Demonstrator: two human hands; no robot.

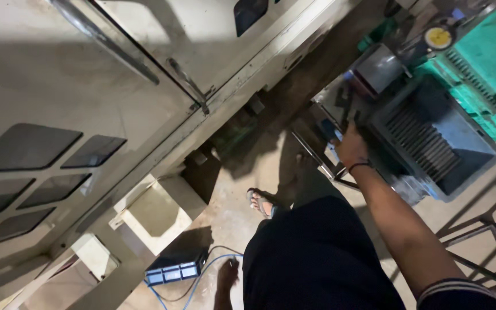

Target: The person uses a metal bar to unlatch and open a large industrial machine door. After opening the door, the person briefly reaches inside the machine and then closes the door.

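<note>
Grey plastic crate (437,140) sits right of centre in the frame, its floor lined with rows of dark metal rods, and the right hand (351,146) is stretched out to the low metal stand (322,149) just beside the crate's left wall. The fingers are down among dark parts there; whether they grip anything cannot be told. A dark band circles that wrist. Down at the bottom centre the left hand (227,274) hangs low beside the dark trousers, fingers curled loosely downward, holding nothing visible. Near it a blue cable (199,278) runs to a small blue-faced box (176,270) on the floor. A sandalled foot (261,202) stands on the concrete mid-frame. The beige machine cabinet (58,86) fills the upper left.
</note>
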